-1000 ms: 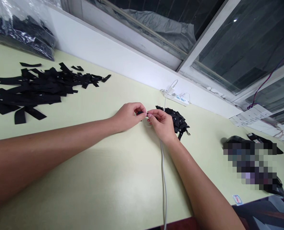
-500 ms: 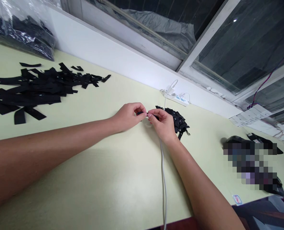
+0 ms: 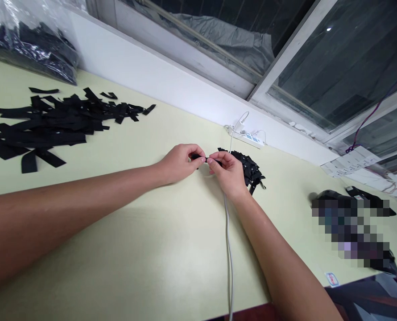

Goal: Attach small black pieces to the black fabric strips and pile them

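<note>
Over the middle of the pale table, my left hand (image 3: pixel 183 161) and my right hand (image 3: pixel 229 173) meet almost fingertip to fingertip. Both are closed, pinching one small black fabric strip (image 3: pixel 196 157) between thumbs and fingers. Most of that strip is hidden by the fingers. Just behind my right hand lies a pile of short black pieces (image 3: pixel 250 168), partly covered by the hand. Off to the left, a spread-out heap of longer black fabric strips (image 3: pixel 61 118) lies on the table.
A clear plastic bag (image 3: pixel 34 53) of black pieces stands at the back left. A white power strip (image 3: pixel 248 137) sits by the wall, and its grey cable (image 3: pixel 229 258) runs under my right wrist to the front edge. A blurred dark object (image 3: pixel 352 227) lies at right.
Both hands stay in nearly the same place, still pinching the black strip. The piles and the bag look unmoved apart from a slight shift of the view.
</note>
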Demonstrator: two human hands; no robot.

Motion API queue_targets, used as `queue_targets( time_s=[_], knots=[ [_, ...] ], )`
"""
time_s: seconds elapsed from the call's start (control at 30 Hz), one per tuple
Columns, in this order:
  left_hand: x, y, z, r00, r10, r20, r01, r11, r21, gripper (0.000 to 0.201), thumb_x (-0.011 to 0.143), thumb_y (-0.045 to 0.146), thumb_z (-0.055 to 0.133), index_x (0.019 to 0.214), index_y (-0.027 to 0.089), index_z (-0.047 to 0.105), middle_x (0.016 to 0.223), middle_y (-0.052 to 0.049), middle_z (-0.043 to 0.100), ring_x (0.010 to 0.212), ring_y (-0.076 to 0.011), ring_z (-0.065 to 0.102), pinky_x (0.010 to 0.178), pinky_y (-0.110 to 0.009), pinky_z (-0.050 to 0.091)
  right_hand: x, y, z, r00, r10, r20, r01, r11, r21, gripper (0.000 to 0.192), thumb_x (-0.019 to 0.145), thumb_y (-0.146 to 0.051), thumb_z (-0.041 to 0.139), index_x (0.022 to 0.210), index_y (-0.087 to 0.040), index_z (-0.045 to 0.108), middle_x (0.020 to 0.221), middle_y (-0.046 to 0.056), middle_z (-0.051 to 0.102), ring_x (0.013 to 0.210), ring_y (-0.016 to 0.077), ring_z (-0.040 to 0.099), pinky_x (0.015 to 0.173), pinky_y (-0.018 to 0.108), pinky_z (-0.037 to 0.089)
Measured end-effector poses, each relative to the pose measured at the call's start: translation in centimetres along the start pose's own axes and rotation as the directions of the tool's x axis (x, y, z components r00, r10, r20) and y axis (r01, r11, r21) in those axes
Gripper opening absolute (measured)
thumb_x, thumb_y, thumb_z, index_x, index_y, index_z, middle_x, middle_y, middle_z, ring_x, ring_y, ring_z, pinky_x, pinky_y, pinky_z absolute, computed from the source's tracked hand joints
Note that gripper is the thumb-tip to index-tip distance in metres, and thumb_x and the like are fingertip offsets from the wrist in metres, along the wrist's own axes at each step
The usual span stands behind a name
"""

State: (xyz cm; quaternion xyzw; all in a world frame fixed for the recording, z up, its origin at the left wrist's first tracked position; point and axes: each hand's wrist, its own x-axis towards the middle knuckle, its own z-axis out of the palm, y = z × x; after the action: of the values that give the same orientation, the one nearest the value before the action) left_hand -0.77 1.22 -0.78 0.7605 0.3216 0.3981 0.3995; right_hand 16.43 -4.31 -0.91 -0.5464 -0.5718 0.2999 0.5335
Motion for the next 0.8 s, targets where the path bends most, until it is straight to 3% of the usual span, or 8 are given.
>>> queue_targets(
  time_s=[0.8],
  knots=[
    [-0.03, -0.63, 0.17, 1.000, -0.009, 0.023, 0.007, 0.996, 0.091, 0.016, 0.086, 0.029, 0.059, 0.091, 0.017, 0.069, 0.079, -0.002, 0.070, 0.064, -0.0135, 0.054, 0.062, -0.028, 0.041, -0.07, -0.47, 0.38, 0.998, 0.066, -0.015, -0.064, 0.995, 0.070, 0.028, 0.071, -0.039, 0.080, 0.086, -0.019, 0.068, 0.083, 0.002, 0.068, 0.064, 0.0107, 0.057, 0.057, 0.025, 0.049]
  ],
)
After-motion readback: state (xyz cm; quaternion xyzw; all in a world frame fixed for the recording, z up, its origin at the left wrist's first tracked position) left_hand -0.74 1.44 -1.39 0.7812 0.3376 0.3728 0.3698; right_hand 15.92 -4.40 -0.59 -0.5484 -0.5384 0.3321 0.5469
